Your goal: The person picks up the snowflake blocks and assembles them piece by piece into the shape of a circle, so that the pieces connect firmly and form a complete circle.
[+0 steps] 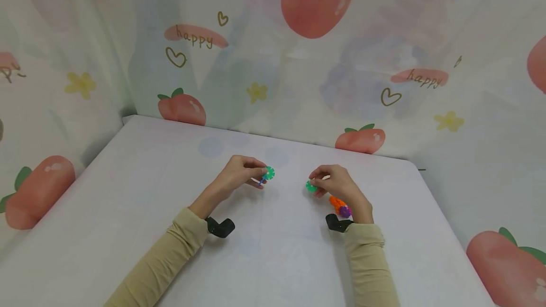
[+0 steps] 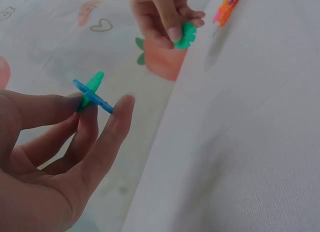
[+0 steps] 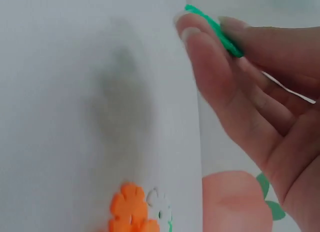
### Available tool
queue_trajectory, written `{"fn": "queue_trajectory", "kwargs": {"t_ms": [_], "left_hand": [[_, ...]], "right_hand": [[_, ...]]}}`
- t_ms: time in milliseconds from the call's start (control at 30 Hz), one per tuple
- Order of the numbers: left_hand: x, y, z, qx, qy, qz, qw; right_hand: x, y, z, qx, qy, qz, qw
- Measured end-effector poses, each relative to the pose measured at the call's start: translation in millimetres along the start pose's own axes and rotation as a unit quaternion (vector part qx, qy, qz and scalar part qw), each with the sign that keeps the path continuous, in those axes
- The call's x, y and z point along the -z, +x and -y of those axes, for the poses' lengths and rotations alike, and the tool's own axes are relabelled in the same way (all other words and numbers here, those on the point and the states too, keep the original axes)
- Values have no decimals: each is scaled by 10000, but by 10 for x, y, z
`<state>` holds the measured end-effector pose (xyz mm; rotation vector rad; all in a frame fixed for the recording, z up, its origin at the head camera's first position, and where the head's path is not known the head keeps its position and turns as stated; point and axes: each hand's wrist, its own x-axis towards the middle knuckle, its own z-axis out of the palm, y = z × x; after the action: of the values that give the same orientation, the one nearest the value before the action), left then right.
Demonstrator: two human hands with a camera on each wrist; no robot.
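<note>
Pieces (image 2: 92,95), green and blue, crossed: left hand (image 1: 239,173) pinches | green disc (image 1: 311,186): right hand (image 1: 339,186)

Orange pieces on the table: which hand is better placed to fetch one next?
Right, I'd judge. The right hand is close to the orange pieces; the left hand is farther off. Both are occupied: the right pinches a green disc, the left a crossed blue-and-green pair.

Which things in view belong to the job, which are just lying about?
In the job:
left hand: green disc crossed with blue disc
right hand: second green disc

Lying about, perhaps spares:
orange pieces
purple piece
white piece
</note>
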<state>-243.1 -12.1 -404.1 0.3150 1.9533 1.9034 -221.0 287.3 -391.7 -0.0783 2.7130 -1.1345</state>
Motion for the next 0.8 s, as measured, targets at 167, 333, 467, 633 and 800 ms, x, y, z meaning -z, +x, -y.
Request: {"fn": "queue_trajectory", "kwargs": {"t_ms": [167,333,467,633,800], "left_hand": [[-5,-1,-1,10,-43,-10,10000],[-9,-1,1,44,7,-5,10000],[-13,0,6,67,112,-31,9999],[-16,0,11,33,68,-43,10000],[-20,5,14,19,47,-34,10000]], "right_hand": [[-83,18,93,355,94,-203,9991],[-162,13,186,713,75,-368,9967],[-230,19,265,888,-157,-508,9946],[-324,23,361,920,-120,-667,9935],[-391,25,415,1317,220,-772,9880]]}}
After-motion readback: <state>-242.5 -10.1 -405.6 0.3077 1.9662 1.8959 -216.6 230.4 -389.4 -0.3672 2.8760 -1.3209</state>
